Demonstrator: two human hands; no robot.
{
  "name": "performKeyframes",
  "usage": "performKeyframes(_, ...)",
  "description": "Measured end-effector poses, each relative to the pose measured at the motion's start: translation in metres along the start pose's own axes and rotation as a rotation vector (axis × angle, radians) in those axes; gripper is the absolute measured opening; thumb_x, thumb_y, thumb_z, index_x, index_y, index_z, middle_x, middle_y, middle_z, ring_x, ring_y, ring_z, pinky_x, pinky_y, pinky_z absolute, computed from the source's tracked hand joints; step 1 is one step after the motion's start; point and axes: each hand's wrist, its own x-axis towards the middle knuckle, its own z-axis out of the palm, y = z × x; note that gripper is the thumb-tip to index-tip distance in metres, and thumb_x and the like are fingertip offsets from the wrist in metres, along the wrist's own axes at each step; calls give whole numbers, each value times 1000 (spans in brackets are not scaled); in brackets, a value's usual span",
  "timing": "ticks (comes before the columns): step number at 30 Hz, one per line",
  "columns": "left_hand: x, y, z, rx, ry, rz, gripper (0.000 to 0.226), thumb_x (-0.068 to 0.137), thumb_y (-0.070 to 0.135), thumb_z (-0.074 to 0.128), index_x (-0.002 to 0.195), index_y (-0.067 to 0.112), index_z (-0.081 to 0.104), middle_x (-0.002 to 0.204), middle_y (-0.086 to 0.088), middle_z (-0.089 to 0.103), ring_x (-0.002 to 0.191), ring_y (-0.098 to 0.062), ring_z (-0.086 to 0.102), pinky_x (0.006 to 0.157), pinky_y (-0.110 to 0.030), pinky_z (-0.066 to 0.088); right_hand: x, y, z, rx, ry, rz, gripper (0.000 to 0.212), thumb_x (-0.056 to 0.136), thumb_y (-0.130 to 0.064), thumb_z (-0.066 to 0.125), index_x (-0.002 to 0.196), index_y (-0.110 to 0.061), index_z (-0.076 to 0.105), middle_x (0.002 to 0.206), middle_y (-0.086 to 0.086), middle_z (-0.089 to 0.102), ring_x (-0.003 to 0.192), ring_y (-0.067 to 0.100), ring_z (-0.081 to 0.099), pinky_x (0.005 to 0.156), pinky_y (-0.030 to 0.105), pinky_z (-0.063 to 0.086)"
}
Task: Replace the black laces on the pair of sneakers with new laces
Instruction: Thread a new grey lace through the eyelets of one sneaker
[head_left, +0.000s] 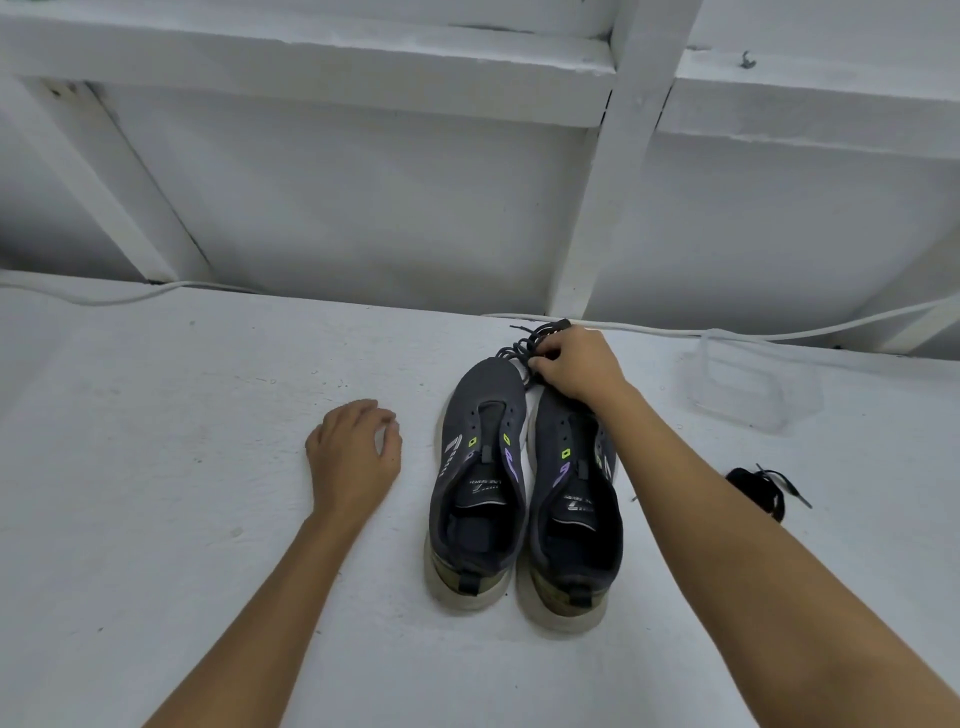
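Pair of sneakers (524, 488) sits side by side on the white table (156, 519), toes pointing at the wall, heels toward the person. Uppers are dark grey-blue mesh, soles off-white and scuffed, heel area olive-tinged with a black pull tab on each. Small neon-green and purple marks flank the eyelet rows; printed insoles show inside. Both shoes are unlaced: eyelets bare, tongues exposed.

Right hand (576, 366) is over the toe of the right sneaker, fingers curled around a bunch of dark laces (524, 345). The bundle lies at the toe tips, partly on the left sneaker's toe, with loose ends spilling toward the wall. Can't tell whether it is one lace or several.

Left hand (353, 449) is left of the sneakers, just beside the left one but not touching it, palm down on the table, fingers loosely bent, gripping nothing.

Right of the sneakers, past the right forearm, a second black lace bundle (763, 486) lies on the table, ends sticking out. Further right and nearer the wall than the sneakers is a clear plastic container (753, 384). A white cable (779, 332) runs along the table's far edge behind the sneakers.
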Motion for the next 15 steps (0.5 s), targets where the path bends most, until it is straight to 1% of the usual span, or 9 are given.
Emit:
performKeyframes(2, 14, 14, -4, -82, -23, -23, 18, 95, 24, 58, 101, 15, 73, 112, -1, 69, 106, -28, 60, 87, -43, 47, -4, 1, -2, 19, 22, 8, 19, 89, -35, 71, 104, -27, 79, 108, 2, 72, 104, 24, 63, 79, 30, 48)
performKeyframes(3, 23, 24, -7, -160, -50, -28, 17, 96, 23, 58, 101, 15, 72, 109, 0, 70, 103, -25, 61, 86, -39, 47, -7, 1, -3, 27, 37, 15, 19, 89, -36, 71, 104, -27, 79, 108, 1, 72, 104, 24, 63, 79, 31, 48)
performKeyframes(5, 43, 46, -14, -346, -121, -42, 19, 97, 22, 57, 102, 15, 73, 105, 4, 71, 101, -16, 62, 88, -29, 45, -11, 2, -6, 37, 79, 33, 19, 89, -39, 71, 102, -28, 79, 108, -2, 72, 105, 22, 63, 77, 30, 47)
performKeyframes(7, 63, 70, -20, -436, -211, -45, 20, 97, 23, 57, 103, 16, 74, 101, 7, 71, 95, -9, 62, 85, -20, 41, -15, 2, -9, 28, 122, 62, 18, 89, -43, 71, 98, -29, 78, 109, -5, 72, 106, 21, 63, 75, 29, 44)
performKeyframes(9, 82, 91, -20, -405, -308, -2, 21, 96, 25, 57, 105, 17, 74, 100, 9, 70, 94, -7, 61, 84, -18, 40, -18, 1, -11, 3, 154, 99, 22, 87, -49, 71, 93, -29, 77, 109, -7, 71, 106, 21, 63, 74, 29, 41)
performKeyframes(10, 90, 99, -18, -382, -356, 18, 21, 95, 26, 58, 107, 18, 74, 104, 9, 70, 97, -7, 61, 86, -19, 40, -19, 1, -12, -4, 165, 113, 24, 86, -51, 71, 92, -29, 77, 108, -7, 71, 105, 20, 63, 73, 29, 40)
performKeyframes(13, 108, 115, -4, -301, -509, 49, 33, 93, 31, 63, 123, 22, 69, 122, 4, 68, 112, -14, 61, 98, -24, 43, -21, 0, -12, -15, 172, 129, 26, 85, -53, 71, 84, -27, 73, 100, -6, 70, 101, 21, 63, 71, 29, 38)
performKeyframes(15, 115, 122, 5, -206, -592, 86, 39, 92, 33, 63, 130, 23, 65, 132, 1, 64, 122, -17, 57, 102, -25, 39, -22, 0, -12, -15, 169, 127, 25, 84, -52, 72, 78, -27, 68, 93, -7, 63, 99, 21, 62, 70, 29, 37)
